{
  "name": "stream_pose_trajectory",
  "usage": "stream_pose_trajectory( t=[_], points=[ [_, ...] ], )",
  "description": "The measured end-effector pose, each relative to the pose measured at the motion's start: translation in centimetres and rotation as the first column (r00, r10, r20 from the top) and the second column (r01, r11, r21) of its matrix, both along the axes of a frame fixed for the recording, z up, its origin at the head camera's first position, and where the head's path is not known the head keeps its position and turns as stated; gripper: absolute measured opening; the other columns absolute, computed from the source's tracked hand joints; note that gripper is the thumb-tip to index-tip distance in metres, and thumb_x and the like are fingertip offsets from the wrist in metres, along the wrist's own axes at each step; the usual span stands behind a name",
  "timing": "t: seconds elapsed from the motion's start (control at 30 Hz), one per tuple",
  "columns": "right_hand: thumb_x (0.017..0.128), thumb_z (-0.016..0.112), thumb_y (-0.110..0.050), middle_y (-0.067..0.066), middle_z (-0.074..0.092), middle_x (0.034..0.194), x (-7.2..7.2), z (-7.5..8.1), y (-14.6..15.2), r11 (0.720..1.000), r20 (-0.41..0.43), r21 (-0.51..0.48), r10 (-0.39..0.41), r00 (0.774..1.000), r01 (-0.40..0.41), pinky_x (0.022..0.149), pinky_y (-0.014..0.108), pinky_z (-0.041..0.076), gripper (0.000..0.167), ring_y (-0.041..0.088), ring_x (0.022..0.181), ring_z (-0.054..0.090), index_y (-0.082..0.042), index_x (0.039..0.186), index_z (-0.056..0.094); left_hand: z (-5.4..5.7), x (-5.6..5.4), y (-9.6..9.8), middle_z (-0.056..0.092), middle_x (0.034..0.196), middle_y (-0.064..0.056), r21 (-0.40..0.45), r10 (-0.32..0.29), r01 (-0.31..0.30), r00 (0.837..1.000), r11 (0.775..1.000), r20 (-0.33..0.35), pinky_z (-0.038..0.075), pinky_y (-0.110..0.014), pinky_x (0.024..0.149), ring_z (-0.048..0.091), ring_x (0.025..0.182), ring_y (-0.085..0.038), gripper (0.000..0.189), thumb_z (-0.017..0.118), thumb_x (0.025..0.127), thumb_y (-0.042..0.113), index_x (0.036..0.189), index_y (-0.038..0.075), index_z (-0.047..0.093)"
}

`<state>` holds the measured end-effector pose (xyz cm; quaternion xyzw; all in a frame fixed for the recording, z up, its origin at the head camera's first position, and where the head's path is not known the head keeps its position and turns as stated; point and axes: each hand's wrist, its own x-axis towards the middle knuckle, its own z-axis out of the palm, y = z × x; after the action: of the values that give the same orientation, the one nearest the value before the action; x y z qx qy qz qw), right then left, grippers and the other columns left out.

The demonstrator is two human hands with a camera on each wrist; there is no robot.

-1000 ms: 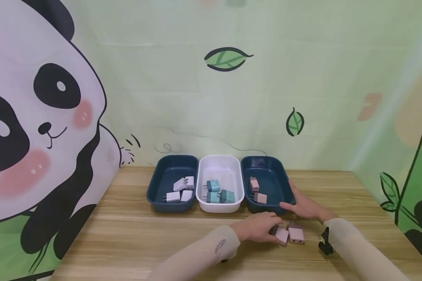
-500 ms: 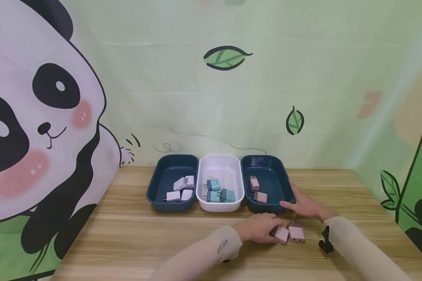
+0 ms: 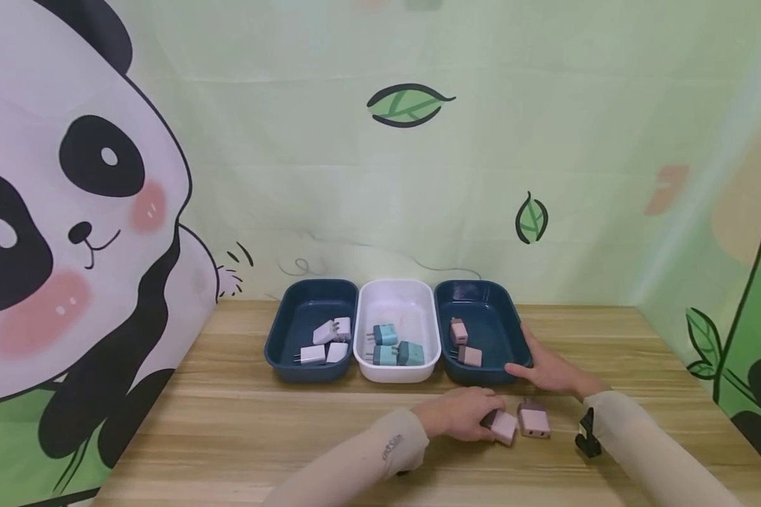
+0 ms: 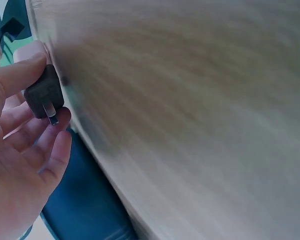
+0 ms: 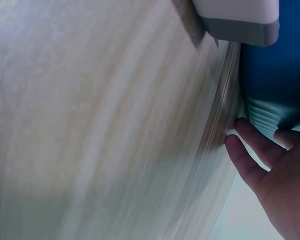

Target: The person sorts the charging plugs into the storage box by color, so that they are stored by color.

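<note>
My left hand (image 3: 459,414) pinches a pink plug charger (image 3: 504,427) just above the table in front of the right bin. In the left wrist view, the thumb lies across the charger's dark end (image 4: 44,92), and a metal prong points toward the camera. Beside it on the table stands another pink charger (image 3: 534,420), its ports facing me. My right hand (image 3: 552,367) rests against the front right corner of the dark blue bin (image 3: 496,317), thumb at the front, straight fingers along its side. Two pink chargers (image 3: 470,356) lie inside that bin.
A white bin (image 3: 397,292) with several teal chargers (image 3: 410,353) stands in the middle of the row. Left of it, another dark blue bin (image 3: 298,310) holds several white chargers (image 3: 313,354). Behind the wooden table (image 3: 241,422) hangs a printed panda backdrop (image 3: 279,141).
The left hand has drawn the pink charger slightly left, widening the gap to the other pink charger on the table. The right hand has stayed at the bin.
</note>
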<state>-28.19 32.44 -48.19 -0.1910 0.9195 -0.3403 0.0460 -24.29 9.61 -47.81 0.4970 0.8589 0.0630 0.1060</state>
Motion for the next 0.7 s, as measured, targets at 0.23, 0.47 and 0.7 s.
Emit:
stream_pose_trajectory(
  t=[0.23,0.47,0.7],
  points=[
    [0.091,0.063,-0.031,0.028,0.009,0.152,-0.1,-0.1,0.0,1.0,0.002,-0.02,0.006,1.0,-0.006,0.099,0.066,0.025,0.096,0.049,0.13,0.029,-0.009,0.151,-0.008,0.7,-0.4,-1.3,0.055,0.107,0.011,0.065,0.006,-0.006,1.0,0.998,-0.012,0.041,-0.014,0.08,0.049,0.09,-0.001,0.045,0.067,0.087,0.039,0.125,0.019,0.056],
    [0.091,0.064,-0.03,0.03,0.013,0.151,-0.1,-0.1,0.0,1.0,-0.004,-0.02,0.013,1.0,-0.013,0.097,0.066,0.029,0.095,0.05,0.126,0.035,-0.009,0.151,-0.008,2.1,-0.8,-2.0,0.055,0.11,0.01,0.088,0.044,-0.042,0.999,0.995,-0.018,0.042,-0.013,0.082,0.048,0.091,-0.001,0.045,0.065,0.088,0.041,0.126,0.02,0.056],
    [0.091,0.062,-0.035,0.03,0.01,0.151,0.0,0.0,0.0,1.0,0.017,0.027,-0.016,1.0,0.015,0.099,0.066,0.026,0.097,0.05,0.128,0.033,-0.007,0.15,-0.01,4.6,-1.2,-3.1,0.057,0.112,0.009,0.163,0.081,-0.077,0.996,0.984,-0.023,0.043,-0.014,0.081,0.05,0.091,-0.001,0.044,0.067,0.087,0.039,0.124,0.019,0.057]
  ],
)
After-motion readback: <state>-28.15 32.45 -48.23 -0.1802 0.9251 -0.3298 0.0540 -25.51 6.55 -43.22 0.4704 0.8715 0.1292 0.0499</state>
